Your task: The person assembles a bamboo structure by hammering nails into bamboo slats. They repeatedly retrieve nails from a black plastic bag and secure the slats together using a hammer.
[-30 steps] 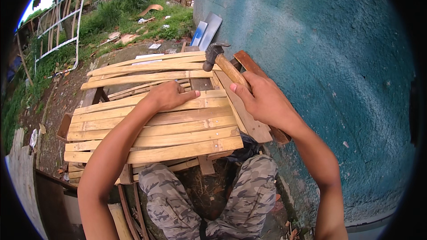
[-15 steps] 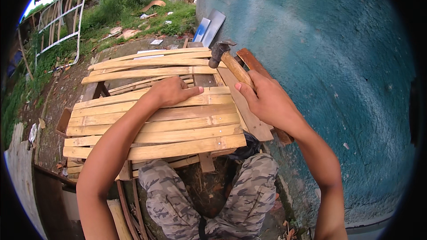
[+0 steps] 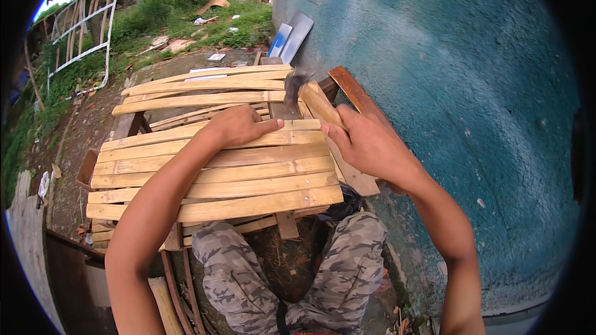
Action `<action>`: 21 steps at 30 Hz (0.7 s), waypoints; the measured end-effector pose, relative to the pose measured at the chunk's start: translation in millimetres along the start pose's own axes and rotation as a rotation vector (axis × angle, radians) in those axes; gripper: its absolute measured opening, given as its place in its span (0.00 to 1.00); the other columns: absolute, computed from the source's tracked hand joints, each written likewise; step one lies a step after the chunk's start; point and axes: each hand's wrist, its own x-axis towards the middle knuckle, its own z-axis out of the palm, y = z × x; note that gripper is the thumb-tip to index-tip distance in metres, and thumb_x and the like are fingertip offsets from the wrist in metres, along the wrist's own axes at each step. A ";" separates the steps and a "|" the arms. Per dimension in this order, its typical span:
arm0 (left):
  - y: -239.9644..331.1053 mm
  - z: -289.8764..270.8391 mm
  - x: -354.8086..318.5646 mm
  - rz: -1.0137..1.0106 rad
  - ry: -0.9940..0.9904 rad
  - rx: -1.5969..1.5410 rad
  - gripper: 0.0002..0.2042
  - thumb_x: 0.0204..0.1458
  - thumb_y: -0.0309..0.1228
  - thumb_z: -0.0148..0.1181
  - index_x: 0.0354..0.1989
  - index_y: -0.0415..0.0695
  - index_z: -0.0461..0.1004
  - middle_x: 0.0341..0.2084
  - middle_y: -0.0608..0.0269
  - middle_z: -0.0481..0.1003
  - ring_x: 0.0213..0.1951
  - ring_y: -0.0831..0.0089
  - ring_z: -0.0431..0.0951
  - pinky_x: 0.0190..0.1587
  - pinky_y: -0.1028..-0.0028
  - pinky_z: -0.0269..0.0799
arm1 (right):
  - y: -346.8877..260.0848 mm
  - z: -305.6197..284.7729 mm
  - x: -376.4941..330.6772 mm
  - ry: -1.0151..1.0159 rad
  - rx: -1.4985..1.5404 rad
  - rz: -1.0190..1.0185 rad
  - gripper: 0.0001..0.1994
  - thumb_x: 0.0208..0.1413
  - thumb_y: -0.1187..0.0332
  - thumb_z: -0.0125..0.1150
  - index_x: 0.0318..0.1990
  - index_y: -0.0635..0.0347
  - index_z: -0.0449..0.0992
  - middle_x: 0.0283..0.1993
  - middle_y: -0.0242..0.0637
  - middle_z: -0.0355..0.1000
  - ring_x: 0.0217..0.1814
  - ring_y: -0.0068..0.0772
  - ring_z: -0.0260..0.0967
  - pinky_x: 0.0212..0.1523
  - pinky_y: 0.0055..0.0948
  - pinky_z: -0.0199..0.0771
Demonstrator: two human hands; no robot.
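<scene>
A row of pale bamboo slats point(image 3: 267, 167) lies side by side over a wooden frame in front of me. My left hand point(image 3: 239, 127) is closed over the far slat point(image 3: 304, 125) of the near group, thumb stretched along it toward its right end; the other fingertips are hidden. In my right hand point(image 3: 372, 146) is a hammer point(image 3: 320, 104), gripped by its wooden handle. Its dark metal head, slightly blurred, hangs above the frame just past that slat's right end. Small nail heads dot the right ends of the nearer slats.
A rough blue-green wall point(image 3: 447, 87) rises close on my right, with a reddish-brown board point(image 3: 357, 94) near it. More bamboo slats point(image 3: 205, 98) cross the frame farther off, beyond a gap. A black plastic bag point(image 3: 346, 205) sits by my knee. A white metal frame point(image 3: 81, 34) stands far left.
The hammer and my right hand have shifted slightly left and down, and the hammer head has tilted. My left hand stays in place on the slat.
</scene>
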 end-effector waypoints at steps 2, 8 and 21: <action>-1.0 -0.7 0.8 -0.011 -0.007 0.008 0.45 0.51 0.76 0.46 0.21 0.37 0.80 0.19 0.46 0.76 0.29 0.54 0.80 0.39 0.54 0.74 | 5.3 0.4 -2.0 -0.219 -0.179 0.009 0.19 0.68 0.58 0.54 0.38 0.72 0.71 0.22 0.61 0.72 0.28 0.64 0.73 0.34 0.52 0.72; -3.5 2.3 1.2 0.023 0.042 -0.017 0.44 0.51 0.75 0.47 0.15 0.37 0.76 0.16 0.48 0.74 0.26 0.55 0.78 0.36 0.55 0.73 | 10.2 -0.9 0.2 -0.022 0.063 0.002 0.22 0.70 0.53 0.53 0.40 0.71 0.72 0.24 0.49 0.70 0.23 0.42 0.72 0.29 0.44 0.71; -1.6 1.2 -0.7 0.016 0.018 -0.006 0.45 0.51 0.75 0.45 0.19 0.36 0.79 0.19 0.46 0.76 0.30 0.53 0.80 0.39 0.54 0.74 | 2.4 -4.8 3.0 -0.071 -0.030 0.046 0.19 0.70 0.55 0.53 0.43 0.68 0.71 0.23 0.35 0.68 0.27 0.27 0.71 0.30 0.34 0.70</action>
